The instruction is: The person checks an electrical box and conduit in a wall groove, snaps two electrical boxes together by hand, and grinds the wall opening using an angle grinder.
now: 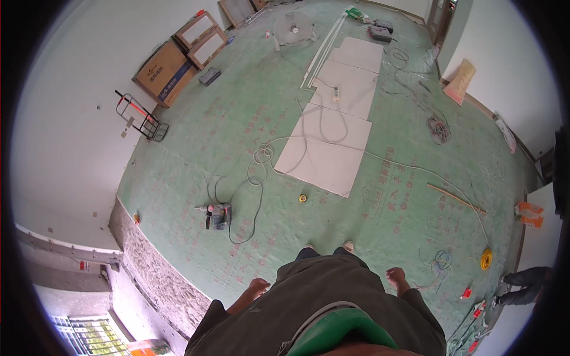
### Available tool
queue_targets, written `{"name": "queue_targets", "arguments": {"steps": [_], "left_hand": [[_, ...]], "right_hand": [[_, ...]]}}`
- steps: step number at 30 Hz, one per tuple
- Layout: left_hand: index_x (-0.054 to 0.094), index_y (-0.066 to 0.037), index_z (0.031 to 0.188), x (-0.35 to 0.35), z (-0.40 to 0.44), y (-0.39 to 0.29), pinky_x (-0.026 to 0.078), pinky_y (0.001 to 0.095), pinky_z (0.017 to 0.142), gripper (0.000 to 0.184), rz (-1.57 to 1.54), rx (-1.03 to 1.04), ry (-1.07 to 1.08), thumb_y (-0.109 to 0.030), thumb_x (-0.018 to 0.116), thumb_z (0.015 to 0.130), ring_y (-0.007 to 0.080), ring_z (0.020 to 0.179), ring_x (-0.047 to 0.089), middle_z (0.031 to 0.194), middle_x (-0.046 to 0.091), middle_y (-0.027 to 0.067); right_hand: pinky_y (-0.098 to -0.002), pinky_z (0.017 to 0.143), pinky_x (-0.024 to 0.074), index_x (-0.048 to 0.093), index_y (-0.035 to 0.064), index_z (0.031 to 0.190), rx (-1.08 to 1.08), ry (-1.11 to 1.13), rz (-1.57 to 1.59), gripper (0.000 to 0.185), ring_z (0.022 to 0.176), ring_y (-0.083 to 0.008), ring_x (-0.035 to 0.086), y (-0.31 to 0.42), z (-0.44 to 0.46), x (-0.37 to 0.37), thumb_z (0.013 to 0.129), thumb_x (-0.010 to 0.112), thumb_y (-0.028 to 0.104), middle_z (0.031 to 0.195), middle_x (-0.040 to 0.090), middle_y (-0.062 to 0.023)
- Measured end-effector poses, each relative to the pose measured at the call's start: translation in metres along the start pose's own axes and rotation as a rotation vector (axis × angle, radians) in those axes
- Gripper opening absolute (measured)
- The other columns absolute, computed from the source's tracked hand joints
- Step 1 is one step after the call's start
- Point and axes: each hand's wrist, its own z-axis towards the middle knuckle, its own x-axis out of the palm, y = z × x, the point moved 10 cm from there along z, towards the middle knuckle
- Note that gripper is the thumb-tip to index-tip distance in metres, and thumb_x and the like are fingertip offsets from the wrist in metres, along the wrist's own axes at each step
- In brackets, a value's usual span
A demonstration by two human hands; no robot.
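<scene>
My left hand (258, 287) hangs beside my body with its fingers curled. A small pale spot shows at it, too small to name. On the other side, my right hand (396, 277) is also curled closed, and I see nothing in it. Neither hand touches the things on the floor. A rotary hammer drill (221, 217) lies ahead to the left with its cord. In front of my feet is a yellow tape measure (303, 198). Beyond it lie large pale boards (326, 148), with a power strip (336, 94) on them.
Green sheeting (178, 172) covers the floor. A loose cable (409, 166) crosses the boards. A fan (294, 28), cardboard box (164, 73) and hand truck (142, 118) stand farther off. A person's legs (525, 285) show at right. Rough, uncovered floor (154, 267) borders the left.
</scene>
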Motion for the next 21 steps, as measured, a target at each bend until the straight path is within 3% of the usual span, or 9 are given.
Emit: {"name": "queue_targets", "arguments": {"steps": [2,4,6,10,13,18,19,21], "left_hand": [[0.065,-0.007,0.085,0.009,0.023,0.009,0.05,0.0352,0.064,0.026,0.025,0.011,0.08,-0.029,0.066,0.072,0.0192,0.075,0.062,0.078,0.064,0.0068],[0.065,-0.007,0.085,-0.005,0.023,-0.028,0.049,0.0346,0.066,0.026,0.148,0.112,0.03,-0.03,0.064,0.073,0.0191,0.076,0.062,0.08,0.065,0.0071],[0.065,-0.007,0.085,-0.021,0.026,-0.073,0.049,0.0341,0.068,0.027,0.348,0.277,-0.029,-0.031,0.062,0.074,0.0189,0.078,0.062,0.081,0.065,0.0074],[0.066,-0.006,0.085,-0.039,0.026,-0.158,0.048,0.0331,0.072,0.028,0.614,0.528,-0.112,-0.032,0.058,0.075,0.0187,0.081,0.062,0.083,0.066,0.008],[0.065,-0.006,0.077,-0.039,0.013,-0.216,0.049,0.034,0.066,0.023,0.414,0.555,0.006,-0.028,0.057,0.078,0.018,0.074,0.061,0.072,0.064,0.0067],[0.06,-0.006,0.083,-0.018,0.051,-0.278,0.049,0.0349,0.06,0.022,0.428,0.515,0.193,-0.027,0.056,0.081,0.0167,0.068,0.058,0.07,0.058,0.0046],[0.059,-0.006,0.086,-0.009,0.054,-0.295,0.049,0.0352,0.06,0.023,0.418,0.476,0.187,-0.028,0.056,0.081,0.017,0.068,0.058,0.073,0.058,0.005],[0.057,-0.005,0.092,0.008,0.058,-0.323,0.049,0.0358,0.059,0.026,0.394,0.393,0.169,-0.029,0.055,0.082,0.0178,0.069,0.058,0.077,0.058,0.0057]], "right_hand": [[-0.0335,0.064,0.0485,0.067,0.0118,0.079,-0.156,-0.172,-0.285,0.015,0.072,-0.0235,0.062,0.087,-0.052,-0.037,0.067,0.059,0.013,0.074,0.064,-0.0086],[-0.0335,0.066,0.0489,0.067,0.0115,0.079,-0.078,-0.145,-0.081,0.015,0.075,-0.0241,0.062,0.064,-0.046,-0.027,0.066,0.06,0.01,0.075,0.065,-0.0081],[-0.034,0.069,0.049,0.067,0.0111,0.079,-0.094,-0.158,-0.185,0.019,0.079,-0.0254,0.062,0.072,-0.06,-0.029,0.062,0.061,0.011,0.079,0.065,-0.0089],[-0.0341,0.07,0.049,0.068,0.0136,0.079,0.065,-0.131,-0.046,0.02,0.079,-0.0247,0.062,0.032,-0.078,-0.018,0.06,0.062,0.012,0.081,0.065,-0.0082],[-0.0338,0.069,0.0492,0.069,0.0141,0.08,0.15,-0.164,0.068,0.021,0.078,-0.024,0.062,0.007,-0.105,-0.006,0.06,0.062,0.011,0.08,0.066,-0.0078],[-0.0313,0.063,0.0498,0.069,0.0136,0.078,0.231,-0.098,0.087,0.021,0.069,-0.0201,0.063,-0.037,-0.154,0.047,0.06,0.061,0.008,0.074,0.066,-0.006],[-0.031,0.06,0.0494,0.069,0.0121,0.08,0.206,-0.064,0.191,0.023,0.068,-0.0184,0.063,-0.055,-0.157,0.07,0.059,0.061,0.006,0.074,0.066,-0.0067],[-0.0358,0.057,0.0478,0.066,0.0131,0.07,0.034,-0.058,0.099,0.013,0.066,-0.0234,0.061,-0.052,-0.177,0.093,0.059,0.06,0.016,0.071,0.064,-0.0057]]}}
